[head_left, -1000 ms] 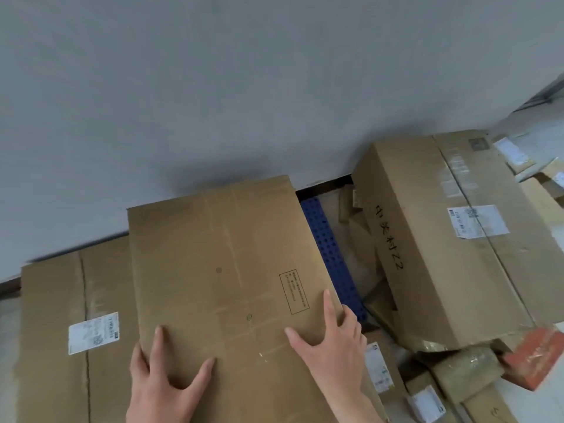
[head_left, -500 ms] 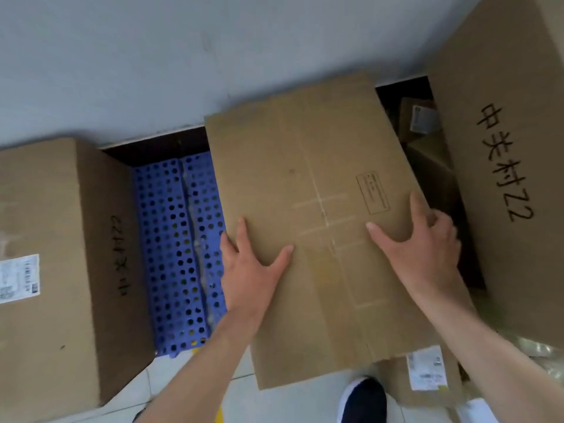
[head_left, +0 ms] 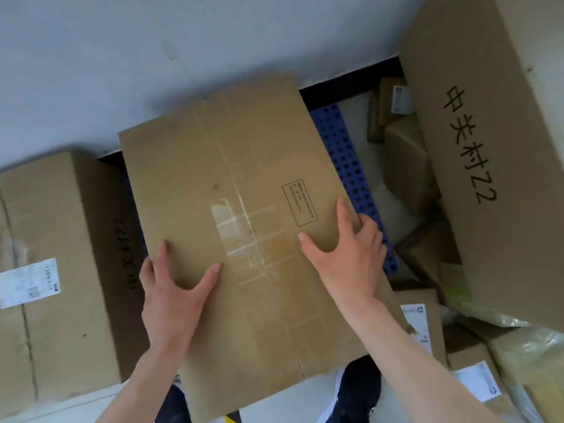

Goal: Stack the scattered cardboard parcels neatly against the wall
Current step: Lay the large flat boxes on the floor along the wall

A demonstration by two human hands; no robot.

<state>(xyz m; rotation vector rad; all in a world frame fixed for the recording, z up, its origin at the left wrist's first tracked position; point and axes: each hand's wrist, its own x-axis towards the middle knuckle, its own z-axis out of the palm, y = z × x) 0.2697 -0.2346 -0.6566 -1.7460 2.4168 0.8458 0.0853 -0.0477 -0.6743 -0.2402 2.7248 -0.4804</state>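
Note:
A large flat cardboard parcel (head_left: 241,190) fills the middle of the view, its far edge at the grey wall (head_left: 152,56). My left hand (head_left: 174,288) grips its left edge, thumb on top and fingers over the side. On the parcel's right edge, my right hand (head_left: 345,254) holds on with the thumb on top and fingers curled over the side. The parcel sits above a blue perforated pallet (head_left: 351,175), between a big labelled box (head_left: 52,270) on the left and a tall box with black handwriting (head_left: 488,141) on the right.
Several small parcels (head_left: 409,166) lie in the gap right of the pallet. More labelled parcels (head_left: 424,325) and a plastic-wrapped one (head_left: 528,352) crowd the lower right. My dark shoes (head_left: 360,389) stand on the pale floor under the parcel's near edge.
The parcel has shifted left over the blue pallet, covering most of it and closing the gap to the left box. Both hands keep their hold on its edges.

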